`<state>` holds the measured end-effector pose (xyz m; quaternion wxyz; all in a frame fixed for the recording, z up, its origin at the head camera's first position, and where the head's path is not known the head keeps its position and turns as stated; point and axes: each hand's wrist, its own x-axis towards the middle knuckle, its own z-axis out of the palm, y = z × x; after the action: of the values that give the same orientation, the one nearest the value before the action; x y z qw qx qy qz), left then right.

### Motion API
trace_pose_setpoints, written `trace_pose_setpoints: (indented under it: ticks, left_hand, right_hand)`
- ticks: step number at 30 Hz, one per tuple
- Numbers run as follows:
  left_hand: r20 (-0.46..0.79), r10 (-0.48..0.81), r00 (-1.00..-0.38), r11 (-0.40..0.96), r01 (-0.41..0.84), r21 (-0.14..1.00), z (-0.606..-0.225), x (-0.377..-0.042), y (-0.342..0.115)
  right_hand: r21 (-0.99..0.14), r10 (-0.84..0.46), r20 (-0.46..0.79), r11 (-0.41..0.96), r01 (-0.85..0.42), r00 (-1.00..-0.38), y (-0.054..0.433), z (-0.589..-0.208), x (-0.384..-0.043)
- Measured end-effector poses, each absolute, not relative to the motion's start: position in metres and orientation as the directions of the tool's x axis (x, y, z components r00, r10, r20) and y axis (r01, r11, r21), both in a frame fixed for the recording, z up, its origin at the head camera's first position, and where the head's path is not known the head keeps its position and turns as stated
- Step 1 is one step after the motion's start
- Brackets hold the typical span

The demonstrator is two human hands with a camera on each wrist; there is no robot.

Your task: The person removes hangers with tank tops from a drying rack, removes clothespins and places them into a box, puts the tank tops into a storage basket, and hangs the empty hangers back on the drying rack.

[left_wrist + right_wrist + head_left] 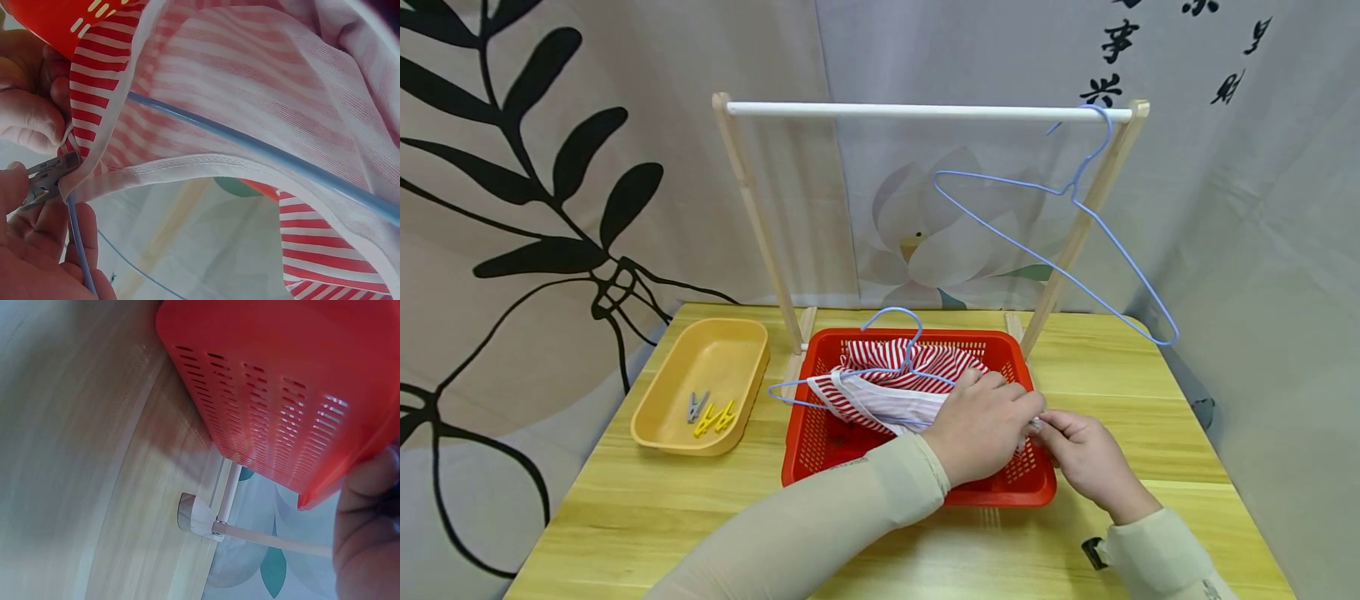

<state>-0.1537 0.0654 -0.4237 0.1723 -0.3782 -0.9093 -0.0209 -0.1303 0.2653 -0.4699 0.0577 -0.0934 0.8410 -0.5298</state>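
Observation:
A red-and-white striped top (947, 360) with white edging lies in the red basket (820, 450), a blue wire hanger (250, 142) running through it. Across the right end of the top reaches my left hand (985, 421); it pinches a grey clothespin (50, 175), whose jaws are on the white edging beside the hanger wire. My right hand (1090, 458), beside the basket's right rim, pinches the edge of the top close to the clothespin. In the right wrist view only part of this hand (369, 531) shows.
A wooden rack with a white rod (925, 110) stands behind the basket, a second blue hanger (1120, 242) hooked at its right end. At the left, a yellow tray (730, 333) holds grey and yellow clothespins (713, 418). A curtain (760, 50) hangs behind the table (1120, 383).

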Motion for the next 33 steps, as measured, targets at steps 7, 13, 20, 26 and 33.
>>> trace_pose_setpoints:
  ticks: [7, 13, 20, 26, 33]
  left_hand:
    - [0.332, 0.680, -0.654, 0.710, 0.700, -0.075, -0.4226, -0.1542, 0.0651]
    - [0.323, 0.683, -0.655, 0.706, 0.705, -0.065, -0.4222, -0.1542, 0.0647]
    - [0.313, 0.685, -0.658, 0.706, 0.706, -0.061, -0.4215, -0.1537, 0.0650]
    - [0.312, 0.687, -0.657, 0.702, 0.710, -0.051, -0.4210, -0.1536, 0.0650]
    - [0.320, 0.689, -0.650, 0.695, 0.718, -0.039, -0.4207, -0.1542, 0.0646]
  right_hand:
    - [-0.903, -0.222, 0.001, 0.418, -0.096, -0.975, 0.2659, -0.4709, -0.1311]
    - [-0.903, -0.230, 0.011, 0.416, -0.109, -0.973, 0.2662, -0.4720, -0.1311]
    - [-0.906, -0.219, 0.010, 0.412, -0.101, -0.976, 0.2653, -0.4706, -0.1307]
    - [-0.900, -0.214, 0.023, 0.420, -0.113, -0.977, 0.2649, -0.4706, -0.1298]
    - [-0.900, -0.211, 0.026, 0.421, -0.115, -0.977, 0.2651, -0.4718, -0.1297]
